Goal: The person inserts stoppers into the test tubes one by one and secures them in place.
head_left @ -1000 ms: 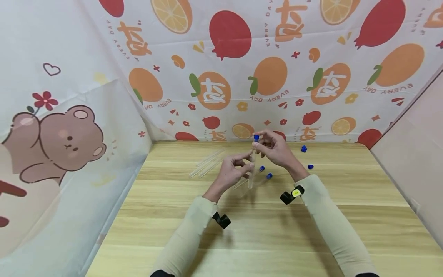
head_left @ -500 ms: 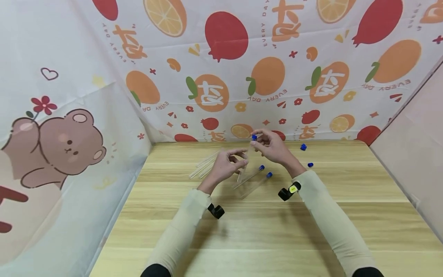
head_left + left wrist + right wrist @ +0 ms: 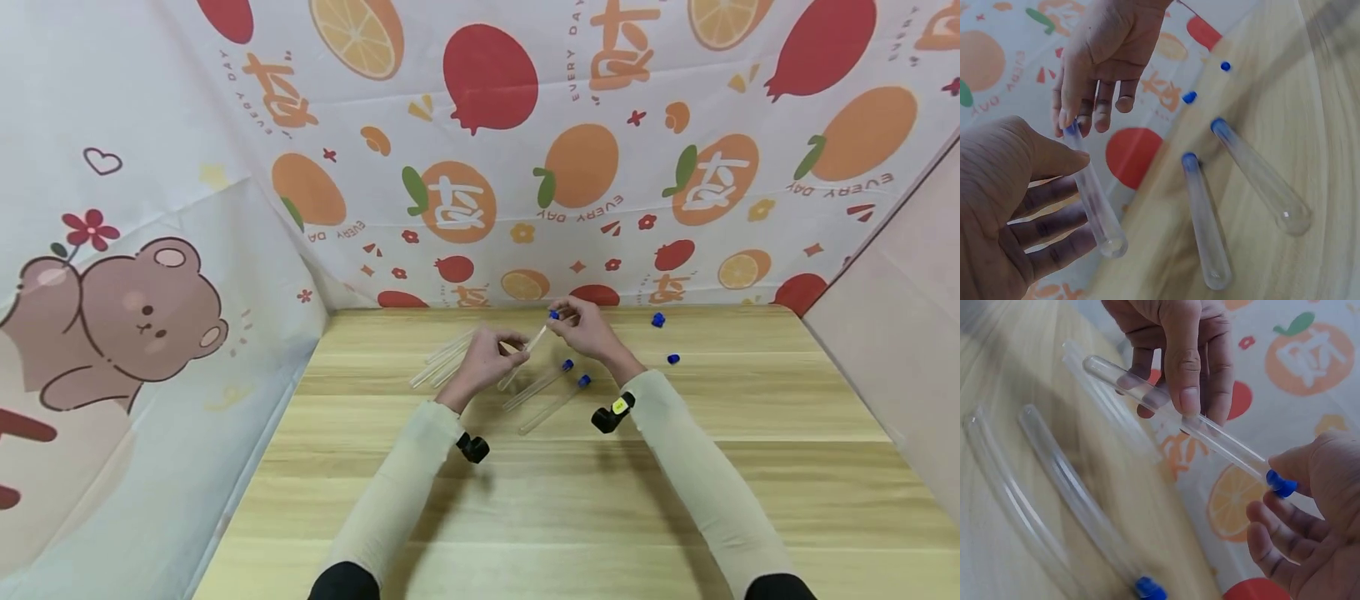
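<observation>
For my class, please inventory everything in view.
Table: one, tan, underneath
Held tube: one, clear, centre
Held cap: one, blue, at that tube's end
Capped tubes: two, clear with blue caps, on table
Other tubes: several, clear, table's left
Loose caps: count unclear, blue, table's right
Fruit-print cloth: one, white, behind
Bear-print cloth: one, white, left
Side wall: one, pale, right
Wrist cameras: two, black, by sleeves
Sleeves: two, beige, foreground
Left hand: one, bare, gripping held tube
Right hand: one, bare, pinching held cap
</observation>
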